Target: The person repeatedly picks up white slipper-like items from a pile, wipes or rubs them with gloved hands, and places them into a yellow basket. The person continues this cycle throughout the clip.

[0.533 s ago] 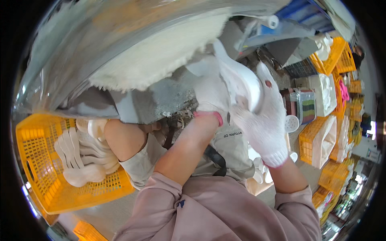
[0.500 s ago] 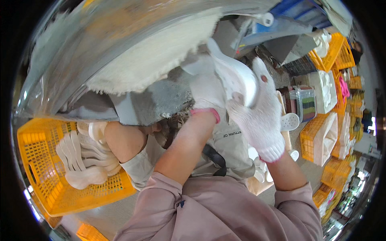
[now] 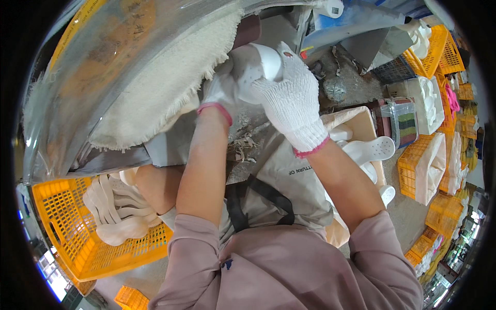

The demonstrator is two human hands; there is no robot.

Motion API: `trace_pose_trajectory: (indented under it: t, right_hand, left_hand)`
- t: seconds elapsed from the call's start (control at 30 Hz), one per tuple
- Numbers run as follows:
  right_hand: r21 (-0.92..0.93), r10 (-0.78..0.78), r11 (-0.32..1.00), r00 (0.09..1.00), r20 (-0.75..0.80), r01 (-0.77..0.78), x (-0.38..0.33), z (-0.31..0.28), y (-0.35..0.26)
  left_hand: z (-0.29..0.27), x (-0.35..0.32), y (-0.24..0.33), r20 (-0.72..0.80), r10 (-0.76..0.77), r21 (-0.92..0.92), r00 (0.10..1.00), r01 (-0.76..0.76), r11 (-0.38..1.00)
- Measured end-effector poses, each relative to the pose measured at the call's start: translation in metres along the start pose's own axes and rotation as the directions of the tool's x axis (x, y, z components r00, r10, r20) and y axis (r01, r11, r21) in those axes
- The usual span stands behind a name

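A white curved shoe sole with small dots on its surface is held up between my hands at the top middle. My right hand, in a white knit glove with a pink cuff, grips its right side, thumb across the near face. My left hand, gloved alike, is at the sole's left side, close to a fringed cream cloth wheel. Its fingers are partly hidden behind the sole and blurred. Grey machine housing lies behind and below the hands.
Clear plastic sheeting drapes over the wheel. A yellow basket at the left holds several pale soles. A lined box with perforated white soles stands at my right. Stacked yellow crates line the far right.
Both hands have moved left and up with the sole, toward the cloth wheel. The sole has turned, and a broad, rounded face now shows. My view has shifted slightly.
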State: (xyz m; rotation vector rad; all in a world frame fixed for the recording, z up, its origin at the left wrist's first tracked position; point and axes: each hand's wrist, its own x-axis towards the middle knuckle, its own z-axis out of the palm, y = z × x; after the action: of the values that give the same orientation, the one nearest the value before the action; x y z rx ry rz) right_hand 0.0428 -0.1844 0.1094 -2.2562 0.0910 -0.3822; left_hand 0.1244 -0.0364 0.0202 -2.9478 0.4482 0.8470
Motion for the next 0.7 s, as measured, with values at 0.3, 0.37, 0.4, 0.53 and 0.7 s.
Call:
trace_pose_trajectory:
  t: [0.3, 0.37, 0.4, 0.53, 0.7]
  right_hand:
    - [0.020, 0.043, 0.999, 0.998, 0.047, -0.044, 0.025, 0.033, 0.010]
    - [-0.035, -0.077, 0.996, 0.997, 0.008, 0.077, 0.033, 0.044, 0.022]
    - [-0.102, -0.126, 0.987, 0.992, 0.014, 0.127, 0.035, 0.047, 0.023]
    - [0.005, 0.068, 0.998, 0.987, 0.147, -0.069, 0.031, 0.031, -0.003]
    - [-0.197, -0.331, 0.882, 0.861, 0.387, 0.428, -0.021, -0.046, -0.048]
  left_hand:
    - [0.043, -0.080, -0.052, 0.023, -0.483, -0.669, 0.875, 0.373, 0.643]
    - [0.043, -0.106, -0.048, -0.241, -0.374, -0.755, 0.896, 0.069, 0.652]
    - [0.042, -0.116, -0.042, -0.124, -0.339, -0.892, 0.933, 0.045, 0.451]
    - [0.053, -0.122, 0.019, -0.024, -0.151, -0.918, 0.988, -0.082, -0.387]
    - [0.052, -0.052, 0.058, -0.564, -0.360, -0.803, 0.743, -0.596, 0.029]
